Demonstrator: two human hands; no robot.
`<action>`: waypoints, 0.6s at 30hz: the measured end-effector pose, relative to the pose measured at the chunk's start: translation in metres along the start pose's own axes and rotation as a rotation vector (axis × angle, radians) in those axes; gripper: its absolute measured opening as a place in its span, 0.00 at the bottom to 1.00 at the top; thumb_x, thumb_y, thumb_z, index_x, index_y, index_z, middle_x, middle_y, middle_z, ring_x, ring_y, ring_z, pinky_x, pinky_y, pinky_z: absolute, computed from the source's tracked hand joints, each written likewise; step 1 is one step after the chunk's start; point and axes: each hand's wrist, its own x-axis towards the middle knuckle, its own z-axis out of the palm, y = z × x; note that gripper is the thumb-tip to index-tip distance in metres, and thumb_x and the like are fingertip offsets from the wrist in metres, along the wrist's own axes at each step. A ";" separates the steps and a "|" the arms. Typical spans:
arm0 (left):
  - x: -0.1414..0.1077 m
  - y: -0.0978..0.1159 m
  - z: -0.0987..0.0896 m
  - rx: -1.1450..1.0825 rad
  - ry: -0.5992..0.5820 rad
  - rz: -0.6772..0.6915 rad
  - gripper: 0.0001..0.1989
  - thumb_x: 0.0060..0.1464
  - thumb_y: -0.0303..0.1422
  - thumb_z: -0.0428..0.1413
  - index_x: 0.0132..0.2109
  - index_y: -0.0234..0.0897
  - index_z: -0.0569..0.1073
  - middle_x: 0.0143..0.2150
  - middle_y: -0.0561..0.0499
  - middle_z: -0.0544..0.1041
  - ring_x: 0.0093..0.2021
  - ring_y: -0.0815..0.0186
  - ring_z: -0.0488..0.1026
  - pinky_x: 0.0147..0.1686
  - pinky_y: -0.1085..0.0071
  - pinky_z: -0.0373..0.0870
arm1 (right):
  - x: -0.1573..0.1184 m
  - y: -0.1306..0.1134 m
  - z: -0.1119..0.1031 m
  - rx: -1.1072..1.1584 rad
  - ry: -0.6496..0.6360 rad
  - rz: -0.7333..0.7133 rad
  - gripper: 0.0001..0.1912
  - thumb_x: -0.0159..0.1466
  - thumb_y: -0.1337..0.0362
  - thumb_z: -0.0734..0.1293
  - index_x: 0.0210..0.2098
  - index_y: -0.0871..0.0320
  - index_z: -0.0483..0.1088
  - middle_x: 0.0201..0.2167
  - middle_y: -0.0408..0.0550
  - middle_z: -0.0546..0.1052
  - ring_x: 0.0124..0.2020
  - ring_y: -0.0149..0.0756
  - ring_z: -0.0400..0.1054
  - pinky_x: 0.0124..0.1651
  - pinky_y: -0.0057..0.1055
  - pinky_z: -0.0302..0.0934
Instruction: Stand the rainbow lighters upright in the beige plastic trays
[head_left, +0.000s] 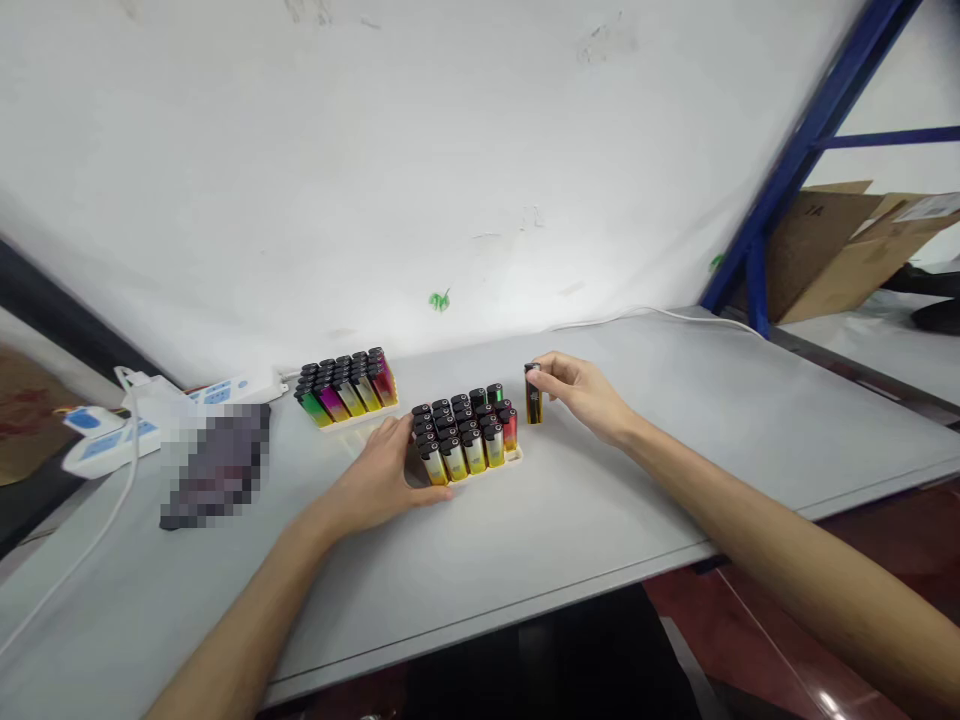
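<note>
In the head view, a pale tray (514,456) stands on the grey table, packed with upright lighters (474,452) in yellow, silver, red and green with black tops. An open slot shows at its front right corner. My left hand (386,468) grips the tray's left end, thumb along the front edge and fingers behind. Just right of the tray, my right hand (574,388) pinches a dark lighter (534,400) upright between thumb and fingers. Whether its base touches the table is hard to tell.
A second tray of lighters (349,390) sits at the back left. Beyond it lie a white power strip (236,388), cables and a blurred dark item (221,465). The white wall (480,180) bounds the back. A blue frame (795,150) and cardboard box (847,245) stand right.
</note>
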 end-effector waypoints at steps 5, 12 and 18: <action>0.000 -0.001 0.001 0.009 -0.001 -0.006 0.40 0.43 0.54 0.65 0.60 0.44 0.64 0.56 0.44 0.71 0.59 0.45 0.65 0.56 0.49 0.65 | -0.001 -0.002 0.000 -0.027 -0.011 -0.002 0.18 0.61 0.47 0.69 0.36 0.56 0.71 0.32 0.43 0.72 0.35 0.34 0.62 0.41 0.35 0.56; -0.001 0.001 0.000 -0.013 0.018 -0.004 0.40 0.41 0.53 0.66 0.60 0.45 0.66 0.55 0.44 0.72 0.58 0.45 0.66 0.55 0.49 0.65 | -0.002 -0.001 0.001 -0.072 -0.041 -0.016 0.19 0.60 0.46 0.68 0.36 0.56 0.72 0.36 0.46 0.76 0.35 0.35 0.64 0.42 0.36 0.58; 0.001 -0.001 0.002 -0.013 0.025 0.003 0.40 0.40 0.53 0.67 0.59 0.44 0.66 0.54 0.43 0.72 0.57 0.45 0.66 0.55 0.49 0.65 | -0.001 0.004 0.000 -0.076 -0.068 -0.009 0.19 0.60 0.46 0.69 0.37 0.56 0.73 0.36 0.46 0.76 0.35 0.34 0.65 0.42 0.36 0.58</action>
